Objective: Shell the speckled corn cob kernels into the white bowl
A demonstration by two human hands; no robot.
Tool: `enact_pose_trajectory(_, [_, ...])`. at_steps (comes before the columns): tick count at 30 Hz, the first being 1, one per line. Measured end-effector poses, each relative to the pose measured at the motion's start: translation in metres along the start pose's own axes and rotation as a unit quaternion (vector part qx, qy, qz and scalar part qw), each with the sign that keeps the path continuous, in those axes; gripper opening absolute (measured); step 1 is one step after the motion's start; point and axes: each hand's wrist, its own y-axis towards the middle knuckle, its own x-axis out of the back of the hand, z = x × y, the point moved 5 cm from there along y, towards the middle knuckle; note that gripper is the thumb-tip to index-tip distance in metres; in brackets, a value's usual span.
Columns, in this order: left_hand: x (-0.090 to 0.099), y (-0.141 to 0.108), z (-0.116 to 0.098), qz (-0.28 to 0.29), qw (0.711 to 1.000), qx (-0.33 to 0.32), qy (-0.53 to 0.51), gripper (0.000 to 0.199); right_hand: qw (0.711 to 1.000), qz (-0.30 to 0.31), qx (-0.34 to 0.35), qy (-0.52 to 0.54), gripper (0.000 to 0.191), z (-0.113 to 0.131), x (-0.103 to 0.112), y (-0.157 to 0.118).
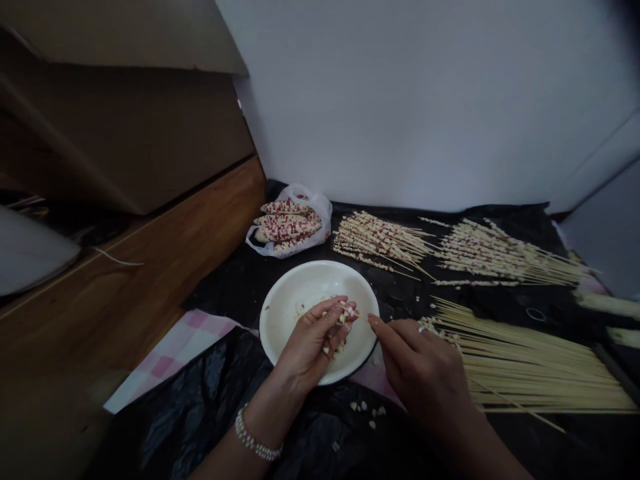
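Note:
Over a white bowl (pixel 285 313), my left hand (pixel 317 337) is cupped, with fingers curled round loose corn kernels (pixel 343 319). My right hand (pixel 420 357), wearing a ring, pinches a thin skewer (pixel 361 317) at the bowl's right rim. The skewer's tip reaches the kernels at my left fingertips. More kernels lie in the bowl, partly hidden by my left hand. Beside my right hand, a spread of bare skewers (pixel 535 360) lies on black plastic, with a small heap of kernels (pixel 440 328) at its left end.
Corn cobs (pixel 287 230) sit in a plastic bag behind the bowl. Two piles of kernel-threaded skewers (pixel 383 239) (pixel 493 253) lie along the wall. Loose kernels (pixel 367 408) are scattered near the front. A wooden board (pixel 200 233) and a cardboard box (pixel 125 127) stand left.

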Motion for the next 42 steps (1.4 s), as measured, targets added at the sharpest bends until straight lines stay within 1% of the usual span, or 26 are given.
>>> enact_pose_trajectory(4, [0.002, -0.002, 0.000, 0.003, 1.000, -0.004, -0.003, 0.013, 1.000, 0.008, -0.009, -0.011, 0.032, 0.000, -0.003, -0.002])
enact_pose_trajectory(5, [0.002, -0.002, 0.000, 0.004, 1.000, -0.005, -0.006, 0.014, 1.000, -0.002, 0.003, -0.011, 0.033, 0.001, -0.003, -0.003])
enact_pose_trajectory(9, [0.002, -0.002, 0.001, 0.014, 1.000, -0.007, -0.009, 0.012, 1.000, -0.021, -0.004, -0.012, 0.033, -0.003, -0.006, -0.008])
enact_pose_trajectory(11, [0.002, -0.004, 0.001, 0.011, 1.000, -0.008, -0.013, 0.011, 1.000, -0.008, 0.010, -0.010, 0.033, -0.005, -0.011, -0.012])
enact_pose_trajectory(16, [0.001, -0.009, 0.000, 0.006, 0.999, -0.015, -0.035, 0.008, 0.998, -0.015, 0.054, -0.036, 0.035, -0.008, -0.016, -0.018])
enact_pose_trajectory(19, [0.002, -0.011, -0.001, -0.011, 0.999, -0.017, -0.039, 0.008, 0.997, -0.024, 0.059, -0.045, 0.036, -0.008, -0.015, -0.019])
enact_pose_trajectory(22, [0.001, -0.010, -0.001, -0.014, 0.999, -0.021, -0.041, 0.009, 0.997, -0.019, 0.059, -0.037, 0.035, -0.007, -0.014, -0.017])
enact_pose_trajectory(27, [0.000, -0.005, -0.001, -0.020, 0.999, -0.003, -0.044, 0.009, 0.999, -0.016, 0.032, -0.023, 0.036, -0.002, -0.009, -0.010])
enact_pose_trajectory(31, [0.000, 0.000, 0.000, -0.009, 0.999, 0.009, -0.038, 0.011, 1.000, -0.013, -0.020, -0.016, 0.034, 0.000, -0.003, -0.004])
enact_pose_trajectory(32, [0.001, 0.001, 0.000, -0.015, 0.999, 0.008, -0.037, 0.010, 0.999, -0.012, -0.031, -0.017, 0.035, 0.000, -0.002, -0.003])
enact_pose_trajectory(34, [0.000, 0.003, -0.001, -0.009, 0.999, 0.009, -0.043, 0.010, 0.999, -0.006, -0.024, -0.023, 0.033, 0.001, -0.002, 0.000])
enact_pose_trajectory(38, [-0.001, 0.002, -0.001, -0.020, 0.998, 0.025, -0.052, 0.016, 0.999, 0.011, -0.029, -0.020, 0.030, -0.001, -0.001, 0.002])
enact_pose_trajectory(42, [-0.001, 0.003, -0.001, -0.028, 0.997, 0.029, -0.071, 0.017, 0.999, 0.008, -0.027, -0.016, 0.030, -0.002, 0.001, 0.002])
